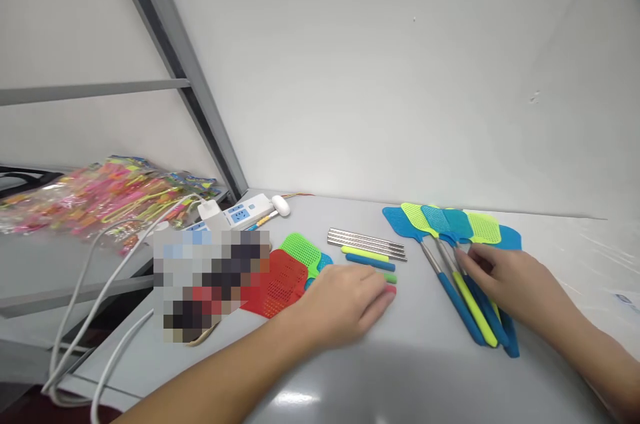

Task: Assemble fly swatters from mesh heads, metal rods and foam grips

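Observation:
My left hand (350,301) is low over the table with its fingers curled together over a red handle grip (391,290); only the end of that grip shows. Just beyond lie a green grip (390,278), a blue grip (370,263), a yellow grip (365,253) and several metal rods (367,243). Red and green swatter heads (281,281) overlap beside my left wrist. On the right, my right hand (505,277) pinches a fly swatter (457,224) near its neck. It belongs to a fanned stack of blue and yellow swatters (465,304); my fingers partly hide it.
A power strip (247,211) with white cables and a small white device (281,205) stand at the back left. Colourful plastic-wrapped packages (135,197) pile up on the left. A blurred-out patch (210,284) covers something. Behind the table (350,384) rises a white wall.

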A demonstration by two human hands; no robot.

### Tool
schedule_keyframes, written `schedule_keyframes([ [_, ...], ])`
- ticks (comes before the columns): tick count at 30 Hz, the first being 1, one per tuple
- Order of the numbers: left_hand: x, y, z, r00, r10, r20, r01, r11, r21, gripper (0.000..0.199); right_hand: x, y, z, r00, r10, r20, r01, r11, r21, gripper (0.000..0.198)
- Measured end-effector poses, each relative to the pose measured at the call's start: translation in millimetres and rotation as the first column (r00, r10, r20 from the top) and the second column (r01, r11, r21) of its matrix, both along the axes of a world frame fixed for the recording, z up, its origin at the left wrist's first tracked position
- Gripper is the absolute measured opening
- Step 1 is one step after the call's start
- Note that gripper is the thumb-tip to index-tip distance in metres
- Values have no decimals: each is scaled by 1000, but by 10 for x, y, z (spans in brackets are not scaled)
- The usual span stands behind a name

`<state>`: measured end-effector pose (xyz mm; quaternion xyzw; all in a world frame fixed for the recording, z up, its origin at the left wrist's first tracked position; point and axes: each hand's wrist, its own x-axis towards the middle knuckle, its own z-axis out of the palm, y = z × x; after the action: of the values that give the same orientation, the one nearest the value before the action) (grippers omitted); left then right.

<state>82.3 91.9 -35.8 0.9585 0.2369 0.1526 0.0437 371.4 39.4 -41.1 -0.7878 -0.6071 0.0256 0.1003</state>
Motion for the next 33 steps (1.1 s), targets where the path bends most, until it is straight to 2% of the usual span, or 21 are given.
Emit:
schedule_keyframes([
  [3, -55, 82, 52, 995, 86, -55, -82, 994, 68, 30, -140, 8, 65, 994, 98, 45, -98, 995, 9, 46],
  [6, -90, 136, 53, 990, 115, -85, -107, 989, 102, 27, -325, 58, 172, 978, 196, 76, -195, 981, -20, 42],
  [11, -91, 151, -11, 994, 75, -77, -70, 995, 67, 28, -660, 322, 294, 935, 332, 129, -329, 943, -42, 33],
  [14, -81, 150, -34, 997, 52, -60, -49, 997, 57, 27, -771, 567, 315, 924, 367, 107, -363, 930, -58, 31],
  [20, -52, 99, -97, 998, -38, -43, 40, 997, 65, 25, -801, 978, 266, 893, 448, -41, -449, 881, -147, 19],
  [27, -4, -30, -242, 987, -160, -19, 161, 986, 39, 21, -742, 1172, 200, 827, 541, -154, -563, 799, -213, 14],
  [30, 16, -61, -284, 986, -165, -28, 165, 986, -1, 21, -728, 1169, 197, 822, 549, -151, -569, 797, -204, 11],
  [33, 25, -68, -267, 991, -130, -26, 127, 988, -93, 20, -690, 1097, 200, 861, 495, -116, -508, 844, -174, 15],
])
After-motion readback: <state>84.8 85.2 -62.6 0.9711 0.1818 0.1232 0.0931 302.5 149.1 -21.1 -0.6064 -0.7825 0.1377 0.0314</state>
